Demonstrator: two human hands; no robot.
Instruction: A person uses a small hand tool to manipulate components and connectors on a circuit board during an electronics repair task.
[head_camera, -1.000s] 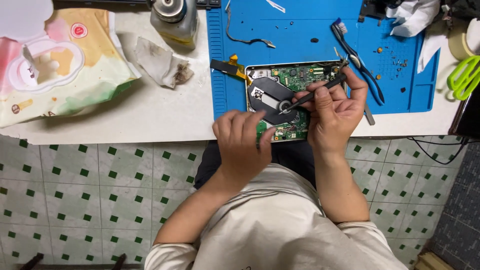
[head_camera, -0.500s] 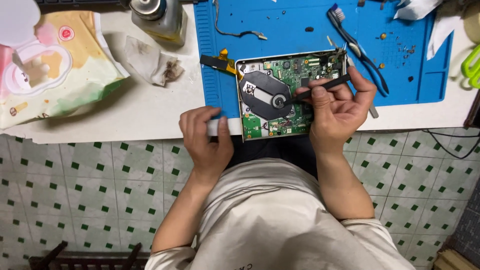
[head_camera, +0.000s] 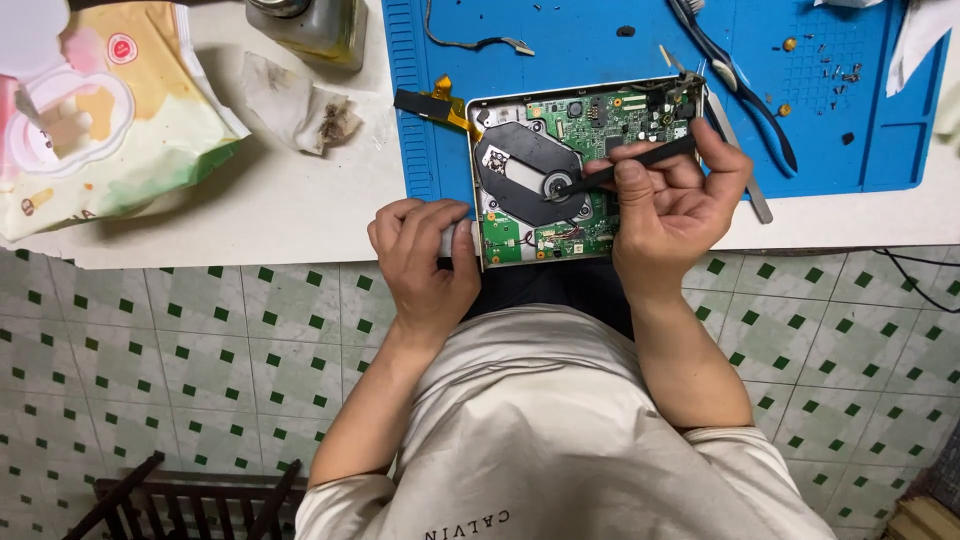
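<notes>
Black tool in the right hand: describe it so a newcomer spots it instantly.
Find the blue mat on the white table. At its near edge lies an opened drive with a green circuit board. The black tool is the slim stick in the right hand, tip on the round hub, unlike the blue-handled pliers lying loose.

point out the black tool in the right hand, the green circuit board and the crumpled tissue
black tool (head_camera: 640, 158), head view, middle of its shaft
green circuit board (head_camera: 640, 112), head view, upper right area
crumpled tissue (head_camera: 295, 105), head view, its centre
</notes>
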